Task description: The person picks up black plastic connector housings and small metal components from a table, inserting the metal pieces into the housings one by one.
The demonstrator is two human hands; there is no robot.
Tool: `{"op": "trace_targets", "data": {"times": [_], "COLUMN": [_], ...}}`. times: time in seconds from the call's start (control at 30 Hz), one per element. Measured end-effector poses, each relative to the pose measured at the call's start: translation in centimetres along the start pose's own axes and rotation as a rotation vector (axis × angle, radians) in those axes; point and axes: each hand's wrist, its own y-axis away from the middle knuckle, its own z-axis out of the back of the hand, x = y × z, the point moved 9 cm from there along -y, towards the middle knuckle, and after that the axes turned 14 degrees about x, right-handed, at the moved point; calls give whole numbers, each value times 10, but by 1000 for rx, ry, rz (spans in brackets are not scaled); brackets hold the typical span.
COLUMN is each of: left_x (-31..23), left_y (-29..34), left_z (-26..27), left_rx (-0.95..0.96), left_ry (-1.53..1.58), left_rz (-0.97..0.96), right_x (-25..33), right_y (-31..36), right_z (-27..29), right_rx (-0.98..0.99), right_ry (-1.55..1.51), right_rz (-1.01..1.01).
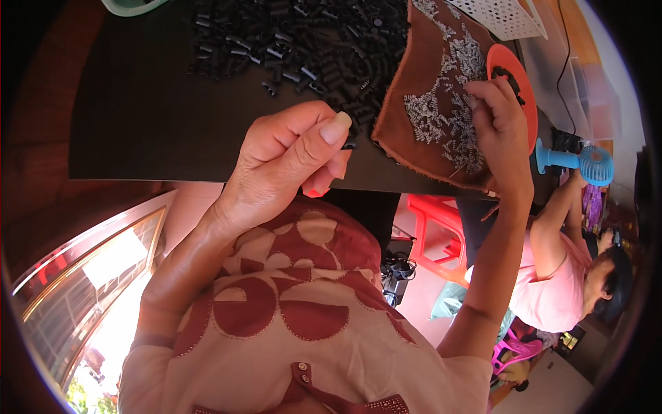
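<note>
My left hand point(289, 152) is raised over the near edge of the dark table point(138, 131), fingers curled and thumb pressed down. A small black plastic part point(349, 145) pokes out at its fingertips. Over on the right, my right hand point(502, 127) reaches down to a brown cloth point(396, 141) strewn with small metal springs point(424, 119). Its thumb and fingers come together in a pinch at the springs, and whatever is between them is hidden. Beyond my left hand lies a wide heap of short black plastic tubes point(296, 45).
Beside my right hand is a red plate point(529, 114) with dark pieces on it. A white perforated basket point(500, 17) stands behind the cloth. At right are a blue handheld fan point(576, 161), a red stool point(438, 224) and another person in a pink shirt point(552, 290).
</note>
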Motion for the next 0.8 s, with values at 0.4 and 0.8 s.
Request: {"op": "trace_targets", "data": {"times": [0.4,0.8], "left_x": [3,7], "left_y": [0,-2], "left_z": [1,7], "left_rx": [-30,3], "left_ry": [116,115], "left_rz": [-7,42], "right_x": [2,84], "right_y": [-14,-3], "right_z": [-17,-9], "right_rx": [53,9], "right_ry": [141,-614], "right_rz": [-75,163]}}
